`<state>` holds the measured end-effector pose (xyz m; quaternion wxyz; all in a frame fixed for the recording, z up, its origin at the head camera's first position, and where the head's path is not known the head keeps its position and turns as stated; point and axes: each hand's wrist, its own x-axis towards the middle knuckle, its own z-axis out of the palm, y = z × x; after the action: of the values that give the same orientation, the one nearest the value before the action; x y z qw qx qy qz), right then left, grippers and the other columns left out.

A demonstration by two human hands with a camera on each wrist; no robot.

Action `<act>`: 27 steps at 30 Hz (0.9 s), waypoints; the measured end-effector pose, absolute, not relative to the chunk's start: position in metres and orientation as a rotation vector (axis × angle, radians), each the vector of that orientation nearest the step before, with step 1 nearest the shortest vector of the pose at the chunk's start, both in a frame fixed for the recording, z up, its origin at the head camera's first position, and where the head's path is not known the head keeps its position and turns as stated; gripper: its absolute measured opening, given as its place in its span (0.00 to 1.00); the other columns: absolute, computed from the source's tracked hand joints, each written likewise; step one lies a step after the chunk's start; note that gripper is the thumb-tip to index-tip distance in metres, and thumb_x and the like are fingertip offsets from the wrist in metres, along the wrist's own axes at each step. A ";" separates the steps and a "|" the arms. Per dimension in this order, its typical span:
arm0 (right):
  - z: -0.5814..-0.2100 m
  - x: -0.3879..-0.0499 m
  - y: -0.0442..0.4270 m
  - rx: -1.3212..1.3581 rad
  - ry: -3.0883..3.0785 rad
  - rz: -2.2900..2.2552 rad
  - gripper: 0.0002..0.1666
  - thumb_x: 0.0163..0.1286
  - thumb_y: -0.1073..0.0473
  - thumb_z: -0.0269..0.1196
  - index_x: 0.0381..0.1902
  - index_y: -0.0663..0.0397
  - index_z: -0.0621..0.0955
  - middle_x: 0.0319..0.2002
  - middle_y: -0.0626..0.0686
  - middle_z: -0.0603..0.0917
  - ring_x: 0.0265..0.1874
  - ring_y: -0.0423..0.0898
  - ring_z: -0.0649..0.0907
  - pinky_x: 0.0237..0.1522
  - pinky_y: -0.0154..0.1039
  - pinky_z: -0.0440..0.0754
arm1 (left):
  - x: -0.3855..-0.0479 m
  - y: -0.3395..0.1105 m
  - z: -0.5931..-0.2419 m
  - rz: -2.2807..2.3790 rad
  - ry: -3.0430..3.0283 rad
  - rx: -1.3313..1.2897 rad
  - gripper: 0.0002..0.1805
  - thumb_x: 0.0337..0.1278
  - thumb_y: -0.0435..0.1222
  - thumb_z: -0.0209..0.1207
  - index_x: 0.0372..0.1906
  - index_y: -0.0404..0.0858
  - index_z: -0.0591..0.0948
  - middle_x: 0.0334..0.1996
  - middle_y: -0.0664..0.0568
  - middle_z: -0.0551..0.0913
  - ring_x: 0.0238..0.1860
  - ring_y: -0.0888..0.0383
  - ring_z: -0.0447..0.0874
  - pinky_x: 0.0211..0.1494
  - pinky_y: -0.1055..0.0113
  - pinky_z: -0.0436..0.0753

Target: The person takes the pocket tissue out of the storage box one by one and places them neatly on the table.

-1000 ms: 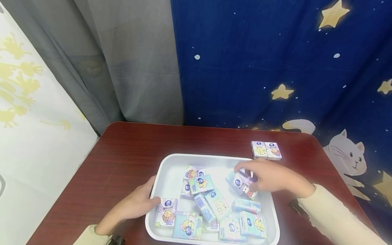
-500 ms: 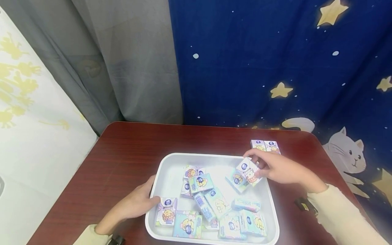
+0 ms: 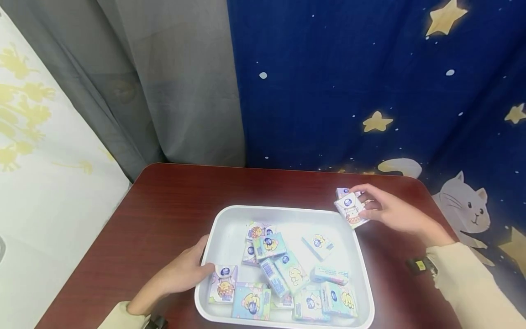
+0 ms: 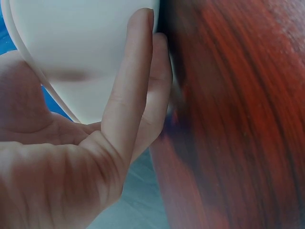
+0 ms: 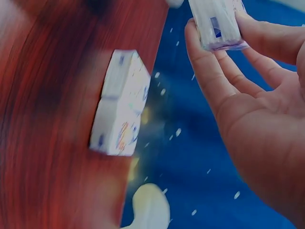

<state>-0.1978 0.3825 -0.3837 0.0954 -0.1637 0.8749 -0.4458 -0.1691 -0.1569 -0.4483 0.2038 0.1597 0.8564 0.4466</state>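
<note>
My right hand (image 3: 394, 211) pinches a small purple-and-white tissue pack (image 3: 350, 211) between thumb and fingers, above the far right corner of a white plastic tub (image 3: 232, 244). In the right wrist view the held pack stands clear of the table. Two more packs lie side by side on the table (image 5: 121, 107), partly hidden behind the held one in the head view. My left hand (image 3: 185, 269) grips the tub's left side, thumb over the rim and fingers against the outer wall (image 4: 71, 43). Several blue and purple tissue packs (image 3: 291, 274) lie jumbled in the tub.
The dark red wooden table (image 3: 172, 205) extends around the tub. Its far edge meets a grey curtain (image 3: 197, 91) and a blue star-patterned curtain (image 3: 328, 91). A white sheet with yellow print (image 3: 49, 160) hangs at the left.
My right hand has lifted the purple-and-white tissue pack out of the tub and carried it right and back, toward the two packs on the table. My left hand stays on the tub.
</note>
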 end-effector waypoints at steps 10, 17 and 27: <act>-0.405 -0.209 0.430 -0.279 2.691 -1.388 0.36 0.81 0.72 0.61 0.81 0.70 0.64 0.64 0.76 0.79 0.53 0.37 0.83 0.50 0.30 0.86 | -0.170 -0.157 -0.448 1.257 2.377 0.440 0.48 0.63 0.28 0.64 0.85 0.28 0.55 0.58 0.27 0.83 0.40 0.49 0.91 0.36 0.60 0.92; -0.415 -0.213 0.454 -0.027 2.744 -1.318 0.39 0.82 0.67 0.61 0.84 0.69 0.60 0.68 0.80 0.75 0.58 0.56 0.83 0.48 0.29 0.85 | -0.169 -0.157 -0.448 1.256 2.380 0.440 0.48 0.63 0.28 0.64 0.85 0.28 0.55 0.58 0.28 0.83 0.40 0.50 0.90 0.36 0.61 0.91; -0.426 -0.212 0.472 0.145 2.642 -1.432 0.42 0.83 0.69 0.56 0.86 0.73 0.51 0.72 0.86 0.65 0.60 0.63 0.79 0.46 0.28 0.85 | -0.169 -0.157 -0.449 1.272 2.374 0.436 0.48 0.63 0.27 0.64 0.85 0.29 0.55 0.59 0.28 0.83 0.42 0.49 0.90 0.37 0.60 0.92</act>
<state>-0.2121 0.4723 -0.4258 0.0663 0.0482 0.8762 -0.4749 -0.1692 -0.1567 -0.4488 0.2052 0.1562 0.8517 0.4562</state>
